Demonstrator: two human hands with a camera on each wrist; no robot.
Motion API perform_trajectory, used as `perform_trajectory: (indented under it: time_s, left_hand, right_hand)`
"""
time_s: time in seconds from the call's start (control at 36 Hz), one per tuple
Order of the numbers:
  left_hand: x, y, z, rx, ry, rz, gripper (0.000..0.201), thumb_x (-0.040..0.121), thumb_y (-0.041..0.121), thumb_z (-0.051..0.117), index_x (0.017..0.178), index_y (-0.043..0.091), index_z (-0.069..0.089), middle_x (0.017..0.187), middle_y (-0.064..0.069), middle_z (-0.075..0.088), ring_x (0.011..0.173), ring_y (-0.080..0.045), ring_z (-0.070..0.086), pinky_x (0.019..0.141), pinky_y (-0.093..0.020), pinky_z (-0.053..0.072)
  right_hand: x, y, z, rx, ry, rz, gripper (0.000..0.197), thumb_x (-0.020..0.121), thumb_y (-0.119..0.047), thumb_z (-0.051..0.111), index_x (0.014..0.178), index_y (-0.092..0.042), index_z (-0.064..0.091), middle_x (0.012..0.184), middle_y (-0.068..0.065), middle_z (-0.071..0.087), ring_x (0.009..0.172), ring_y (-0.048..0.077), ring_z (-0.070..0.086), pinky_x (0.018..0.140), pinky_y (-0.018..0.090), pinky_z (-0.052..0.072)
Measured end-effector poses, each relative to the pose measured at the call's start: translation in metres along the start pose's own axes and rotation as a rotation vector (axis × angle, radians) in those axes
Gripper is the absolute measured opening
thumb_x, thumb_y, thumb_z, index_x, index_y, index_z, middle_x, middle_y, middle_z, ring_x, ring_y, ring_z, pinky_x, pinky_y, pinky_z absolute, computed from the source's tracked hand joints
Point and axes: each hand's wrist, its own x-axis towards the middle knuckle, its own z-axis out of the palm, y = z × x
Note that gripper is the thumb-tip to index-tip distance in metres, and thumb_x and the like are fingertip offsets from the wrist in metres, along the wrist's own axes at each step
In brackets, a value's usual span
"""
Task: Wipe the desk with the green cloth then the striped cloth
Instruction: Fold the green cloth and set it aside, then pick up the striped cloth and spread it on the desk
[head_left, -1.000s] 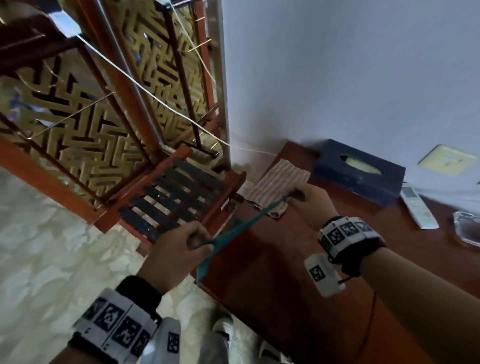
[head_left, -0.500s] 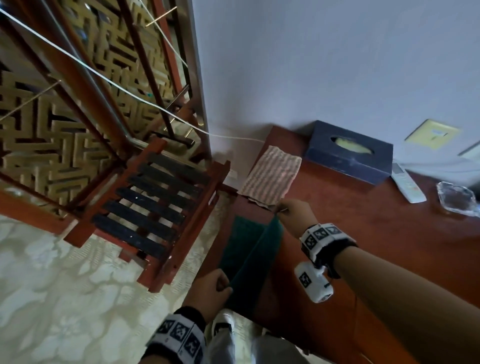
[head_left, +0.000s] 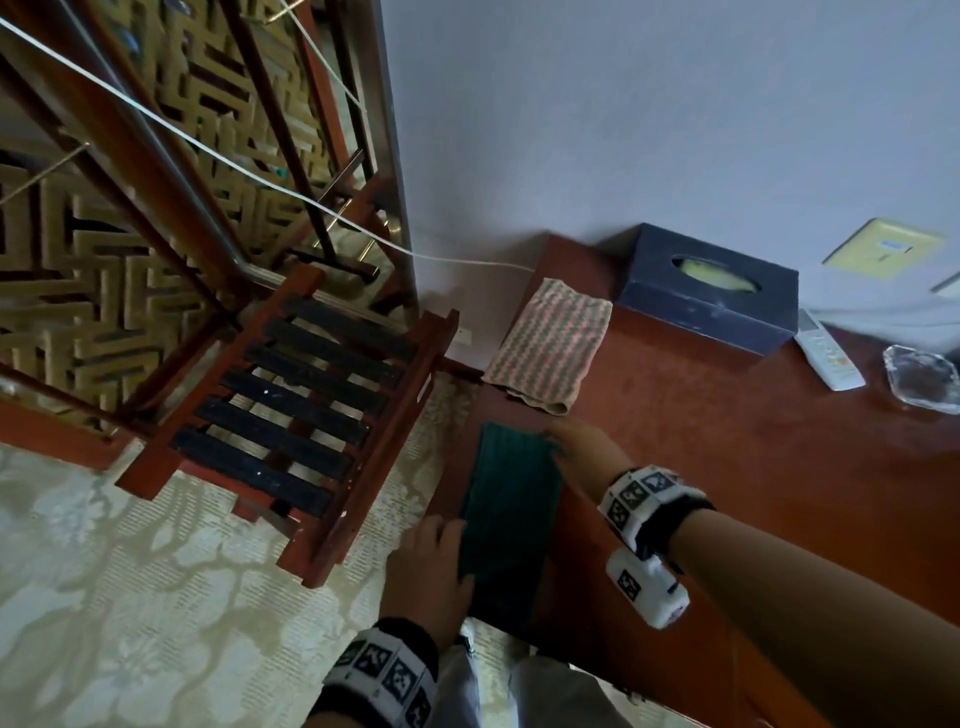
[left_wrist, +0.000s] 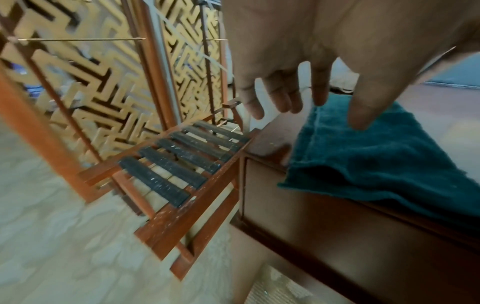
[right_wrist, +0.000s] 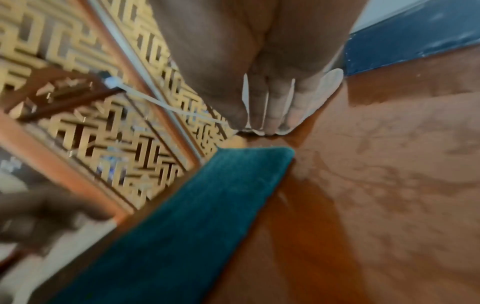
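Observation:
The dark green cloth (head_left: 511, 514) lies folded flat on the left end of the red-brown desk (head_left: 727, 467), and its near end hangs over the desk's front edge (left_wrist: 376, 164). My left hand (head_left: 449, 535) is at its near left edge with the fingers (left_wrist: 283, 98) loosely spread and holding nothing. At the cloth's far right corner (right_wrist: 283, 153), my right hand (head_left: 558, 441) has straight fingers (right_wrist: 272, 107) that grip nothing. The striped cloth (head_left: 550, 343) lies folded just beyond, at the desk's far left corner.
A dark blue tissue box (head_left: 711, 296), a white remote (head_left: 828, 353) and a glass ashtray (head_left: 922, 379) stand along the wall. A wooden rack with black straps (head_left: 311, 415) stands close beside the desk's left end. A white cable (head_left: 260, 176) runs above it.
A second ago both hands held the green cloth stretched in the air. They lowered it onto the desk's left end and let go of it.

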Motion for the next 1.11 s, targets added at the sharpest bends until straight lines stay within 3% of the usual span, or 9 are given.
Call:
perform_trajectory:
  time_s: [0.08, 0.17, 0.25, 0.5, 0.64, 0.78, 0.94, 1.03, 1.11]
  left_hand:
    - [0.012, 0.015, 0.002, 0.157, -0.111, 0.106, 0.061, 0.097, 0.034, 0.039, 0.15, 0.028, 0.009, 0.158, 0.006, 0.0, 0.145, -0.018, 0.0, 0.115, -0.045, 0.012]
    - [0.02, 0.02, 0.007, 0.335, -0.224, 0.106, 0.065, 0.101, 0.032, 0.032, 0.151, 0.022, -0.007, 0.158, 0.003, -0.014, 0.144, -0.02, -0.017, 0.109, -0.062, -0.008]
    - [0.024, 0.014, 0.008, 0.387, -0.255, 0.092, 0.066, 0.101, 0.028, 0.032, 0.15, 0.021, -0.013, 0.156, 0.004, -0.022, 0.142, -0.023, -0.023, 0.103, -0.065, -0.015]
    - [0.031, -0.01, -0.003, 0.354, -0.228, 0.095, 0.067, 0.1, 0.035, 0.032, 0.149, 0.029, -0.013, 0.154, 0.013, -0.024, 0.143, -0.022, -0.021, 0.103, -0.067, -0.014]
    - [0.034, -0.014, -0.008, 0.317, -0.236, 0.108, 0.07, 0.098, 0.036, 0.04, 0.15, 0.032, -0.007, 0.155, 0.014, -0.02, 0.143, -0.021, -0.02, 0.105, -0.065, -0.011]
    - [0.035, -0.011, -0.016, 0.191, -0.188, 0.1, 0.063, 0.095, 0.044, 0.044, 0.148, 0.039, 0.01, 0.158, 0.012, -0.009, 0.145, -0.017, -0.013, 0.11, -0.059, -0.008]
    - [0.04, -0.006, -0.038, 0.128, -0.086, 0.087, 0.048, 0.096, 0.054, 0.032, 0.142, 0.043, 0.028, 0.157, 0.014, 0.009, 0.145, -0.015, -0.001, 0.112, -0.054, -0.002]
    - [0.045, -0.005, -0.055, 0.085, -0.049, 0.069, 0.041, 0.099, 0.048, 0.026, 0.139, 0.043, 0.035, 0.155, 0.015, 0.017, 0.144, -0.014, 0.001, 0.113, -0.053, -0.002]
    - [0.053, 0.0, -0.076, 0.07, 0.02, 0.052, 0.043, 0.102, 0.035, 0.019, 0.144, 0.037, 0.027, 0.153, 0.017, 0.02, 0.144, -0.012, 0.006, 0.114, -0.053, 0.001]
  right_hand:
    - [-0.01, 0.01, 0.017, -0.209, -0.181, 0.015, 0.051, 0.093, -0.019, 0.053, 0.142, -0.027, 0.042, 0.156, 0.001, 0.024, 0.14, 0.024, 0.029, 0.112, 0.038, 0.03]
    - [-0.014, 0.009, 0.03, -0.261, -0.225, 0.036, 0.06, 0.093, -0.029, 0.055, 0.147, -0.033, 0.03, 0.161, -0.002, 0.004, 0.147, 0.022, 0.008, 0.117, 0.045, 0.017]
    - [-0.01, 0.004, 0.033, -0.256, -0.194, 0.049, 0.06, 0.094, -0.035, 0.052, 0.149, -0.033, 0.026, 0.161, -0.004, -0.002, 0.147, 0.02, 0.002, 0.117, 0.044, 0.013]
    - [0.005, -0.009, 0.03, -0.298, -0.207, 0.028, 0.057, 0.095, -0.041, 0.048, 0.148, -0.034, 0.027, 0.161, -0.003, 0.004, 0.146, 0.021, 0.008, 0.116, 0.045, 0.016]
    - [0.016, -0.013, 0.01, -0.307, 0.053, 0.073, 0.039, 0.094, -0.037, 0.046, 0.131, -0.026, 0.05, 0.153, 0.003, 0.025, 0.133, 0.028, 0.033, 0.105, 0.044, 0.031]
    - [0.035, -0.007, -0.009, -0.37, 0.014, 0.209, 0.04, 0.092, -0.033, 0.047, 0.131, -0.027, 0.053, 0.157, 0.003, 0.012, 0.135, 0.033, 0.019, 0.106, 0.048, 0.029]
    - [0.033, 0.001, -0.018, -0.34, 0.025, 0.251, 0.047, 0.093, -0.039, 0.045, 0.136, -0.021, 0.048, 0.14, -0.001, 0.041, 0.127, 0.026, 0.031, 0.101, 0.041, 0.032]
    - [0.024, 0.001, -0.03, -0.28, 0.077, 0.23, 0.044, 0.091, -0.031, 0.048, 0.132, -0.017, 0.052, 0.141, 0.0, 0.042, 0.127, 0.026, 0.036, 0.101, 0.04, 0.036]
    - [0.013, -0.002, -0.051, -0.127, 0.215, 0.167, 0.042, 0.093, -0.024, 0.049, 0.133, -0.01, 0.051, 0.144, 0.005, 0.041, 0.127, 0.024, 0.043, 0.106, 0.036, 0.035]
